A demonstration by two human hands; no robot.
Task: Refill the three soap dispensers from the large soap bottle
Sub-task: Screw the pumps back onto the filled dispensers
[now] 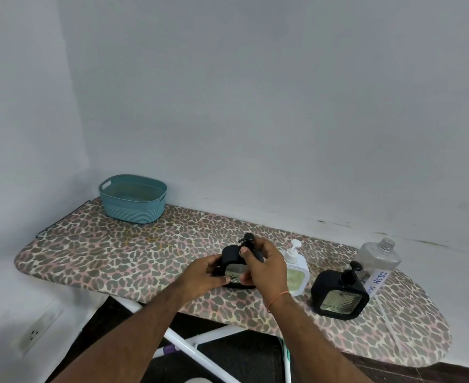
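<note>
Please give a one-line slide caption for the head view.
Both hands, left hand and right hand, hold a black square pump dispenser over the leopard-print board.

Black dispenser (234, 268) in 2 hands

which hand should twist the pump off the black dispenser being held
Right. The right hand already has its fingers round the pump, while the left hand grips the dispenser body from the side and steadies it.
</note>
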